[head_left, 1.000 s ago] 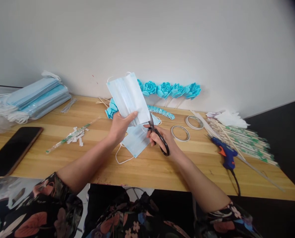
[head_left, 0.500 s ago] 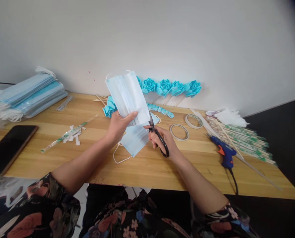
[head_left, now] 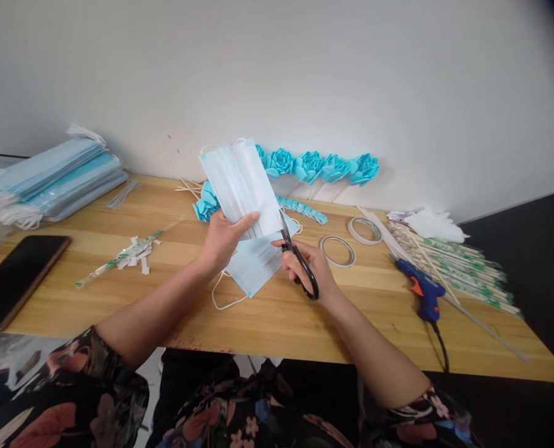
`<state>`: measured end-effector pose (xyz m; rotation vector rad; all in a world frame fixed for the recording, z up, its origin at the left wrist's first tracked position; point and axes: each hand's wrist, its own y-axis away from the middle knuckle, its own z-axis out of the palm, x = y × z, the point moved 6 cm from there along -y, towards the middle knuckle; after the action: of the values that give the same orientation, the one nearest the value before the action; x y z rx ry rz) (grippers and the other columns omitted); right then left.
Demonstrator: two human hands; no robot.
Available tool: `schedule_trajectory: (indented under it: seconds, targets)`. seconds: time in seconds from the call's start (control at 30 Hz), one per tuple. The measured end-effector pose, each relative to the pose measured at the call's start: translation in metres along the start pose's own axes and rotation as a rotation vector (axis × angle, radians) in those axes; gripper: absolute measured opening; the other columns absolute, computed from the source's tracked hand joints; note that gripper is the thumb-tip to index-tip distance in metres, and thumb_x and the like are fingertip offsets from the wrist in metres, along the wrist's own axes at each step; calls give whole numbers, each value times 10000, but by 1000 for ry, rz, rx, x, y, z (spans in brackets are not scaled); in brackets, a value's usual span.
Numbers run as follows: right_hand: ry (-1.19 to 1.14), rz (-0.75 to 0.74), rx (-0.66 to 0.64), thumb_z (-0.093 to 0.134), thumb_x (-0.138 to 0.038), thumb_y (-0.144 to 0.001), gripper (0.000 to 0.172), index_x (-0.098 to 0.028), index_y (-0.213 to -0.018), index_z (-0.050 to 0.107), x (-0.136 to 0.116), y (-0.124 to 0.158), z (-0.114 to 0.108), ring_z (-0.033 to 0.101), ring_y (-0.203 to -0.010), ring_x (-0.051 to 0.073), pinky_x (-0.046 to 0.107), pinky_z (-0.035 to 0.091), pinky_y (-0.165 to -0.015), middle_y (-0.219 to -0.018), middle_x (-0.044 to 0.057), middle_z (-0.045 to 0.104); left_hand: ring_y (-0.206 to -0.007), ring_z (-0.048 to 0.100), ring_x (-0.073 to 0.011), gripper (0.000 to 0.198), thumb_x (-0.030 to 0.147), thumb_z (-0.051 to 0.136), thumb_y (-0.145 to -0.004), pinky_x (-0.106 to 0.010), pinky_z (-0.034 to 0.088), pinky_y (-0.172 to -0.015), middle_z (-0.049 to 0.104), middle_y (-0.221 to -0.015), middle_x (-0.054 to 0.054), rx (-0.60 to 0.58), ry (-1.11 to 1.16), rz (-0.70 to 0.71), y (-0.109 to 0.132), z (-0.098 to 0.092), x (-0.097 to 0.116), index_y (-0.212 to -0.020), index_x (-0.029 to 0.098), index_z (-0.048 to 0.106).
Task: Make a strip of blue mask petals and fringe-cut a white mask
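Observation:
My left hand [head_left: 224,241] pinches a pale blue face mask [head_left: 244,183] near its lower edge, thumb on top, holding it raised above the table. White ear loops show at the mask's upper end. In my right hand [head_left: 311,264] is a pair of black-handled scissors [head_left: 300,258], its blades pointing up at the mask's lower right corner. Whether the blades have gone through the material I cannot tell. Beneath both hands another face mask [head_left: 254,267] lies on the table, partly covered, with one loop spread toward me.
Blue folded flowers [head_left: 309,165] on sticks line the wall. Tape rolls [head_left: 337,251], a blue glue gun [head_left: 423,289] and wrapped chopsticks [head_left: 472,274] lie right. Leftward are a phone [head_left: 20,280], white scraps [head_left: 139,254] and a mask stack [head_left: 55,177].
Almost nothing differs. Scissors and right hand have shifted very slightly down and right, and the view has moved a little.

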<state>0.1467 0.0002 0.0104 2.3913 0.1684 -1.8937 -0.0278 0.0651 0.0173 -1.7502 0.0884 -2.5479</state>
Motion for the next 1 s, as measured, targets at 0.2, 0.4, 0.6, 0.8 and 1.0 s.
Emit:
schedule_trajectory:
  seconds: [0.2, 0.4, 0.6, 0.8, 1.0]
  targets:
    - [7, 1, 13, 660, -592, -792, 543, -133, -1075, 718, 0, 0, -1, 435, -449, 87, 246, 334, -452, -571, -51, 466, -1089, 705, -337, 505, 371, 899, -642, -460, 583, -949, 772, -1087, -119, -10, 11, 0, -1, 0, 0, -1063, 149, 730]
    - [18, -18, 26, 650, -567, -808, 534, -108, -1070, 728, -1, 1, -1, 417, -437, 76, 237, 332, -445, -554, -55, 456, -1097, 701, -334, 526, 382, 895, -649, -466, 579, -951, 766, -1116, -121, -18, -13, 1, -2, -1, -2, -1085, 148, 719]
    - [9, -10, 28, 664, -549, -809, 511, -119, -1076, 736, 4, -1, -2, 397, -430, 76, 230, 324, -438, -516, -61, 450, -1094, 703, -326, 518, 388, 891, -648, -455, 580, -952, 765, -1125, -119, -10, -22, -5, -2, -2, -2, -1075, 150, 721]
    - [32, -3, 43, 664, -539, -792, 517, -106, -1066, 737, 3, -2, -3, 398, -427, 78, 236, 322, -439, -513, -60, 446, -1071, 706, -321, 516, 390, 890, -640, -435, 584, -923, 760, -1134, -125, -9, -19, -28, -2, -3, -3, -1061, 146, 718]
    - [21, 26, 34, 668, -551, -767, 568, -88, -1092, 723, 1, -1, -1, 386, -406, 82, 245, 336, -433, -490, -70, 434, -1085, 697, -337, 575, 447, 851, -676, -400, 597, -880, 756, -1126, -125, -80, 120, -22, -2, 2, 4, -1147, 158, 693]
